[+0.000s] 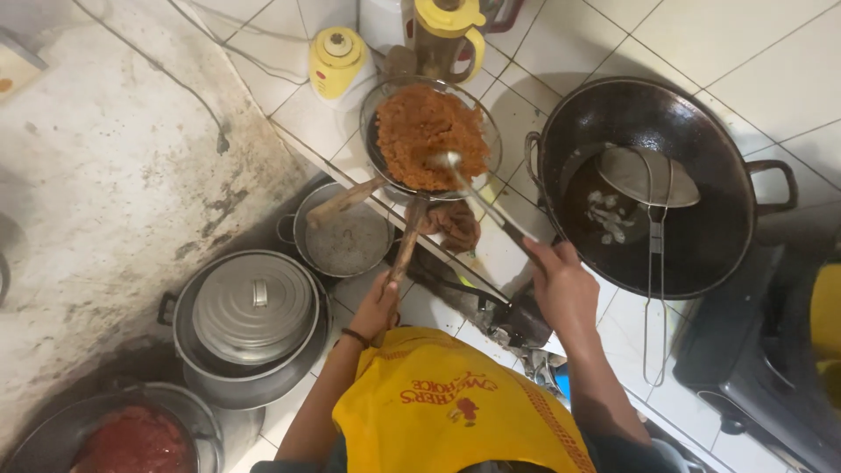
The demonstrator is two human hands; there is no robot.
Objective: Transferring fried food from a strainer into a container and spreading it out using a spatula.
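Strainer (431,140) sits at upper centre of the frame, a round wire-mesh bowl heaped with orange-red crumbly food (429,131). Its wooden handle (406,245) runs down toward lower centre.

Left hand (377,311): closed around the lower end of the wooden handle, holding the strainer up. A dark band sits on the wrist.

Right hand (562,285): clenched on the shaft of a metal spoon (451,162). The shaft slants up and left from the hand; the bowl of the spoon rests on or in the orange food, near the lower right part of the heap.

Wok (648,188), dark, with two side handles, fills the upper right of the frame. A flat metal skimmer (648,175) lies in it, long wire handle hanging out over the lower rim. Pale bits lie in the dark liquid beside the skimmer.

Below the strainer, centre left: an open pot (343,232) with greyish contents and a wooden stick resting across its rim. Brown cloth (455,226) lies just right of the strainer handle.

Lower left: a lidded metal pot (250,324). Bottom left corner: a bowl (131,438) of red paste.

Top centre: a yellow-lidded jar (337,61) and a blender jug (447,39) with yellow top, just above the strainer.

Yellow apron (447,412) at bottom centre. White tile under everything on the right; stained grey surface at upper left.
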